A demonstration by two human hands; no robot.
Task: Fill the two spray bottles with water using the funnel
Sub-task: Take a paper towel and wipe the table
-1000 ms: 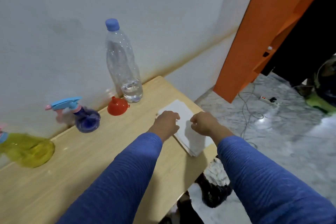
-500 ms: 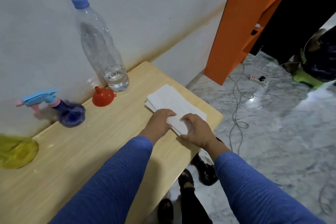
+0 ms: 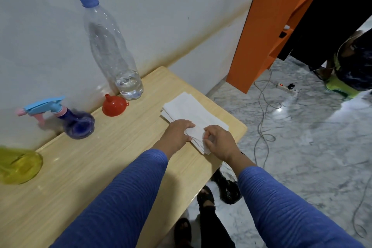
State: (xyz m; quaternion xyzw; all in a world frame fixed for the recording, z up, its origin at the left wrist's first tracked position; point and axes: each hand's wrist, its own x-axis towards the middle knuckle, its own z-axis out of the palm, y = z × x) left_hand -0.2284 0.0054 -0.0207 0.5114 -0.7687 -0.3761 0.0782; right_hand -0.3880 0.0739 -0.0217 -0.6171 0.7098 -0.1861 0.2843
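Table (image 3: 84, 167) of pale wood holds a capped, nearly empty water bottle (image 3: 112, 50), purple spray bottle (image 3: 77, 125), yellow spray bottle (image 3: 19, 165) and red funnel (image 3: 114, 105), all untouched and well apart from both hands; whether filling is finished cannot be told. Left hand (image 3: 178, 132) presses flat on white tissues (image 3: 191, 112); right hand (image 3: 218, 140) pinches their edge.

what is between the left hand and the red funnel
Nothing visible. Only bare table lies between the left hand, resting on the paper stack, and the funnel.

Bare table (image 3: 84, 171) before funnel (image 3: 114, 106); water bottle (image 3: 112, 50) crowds its right.
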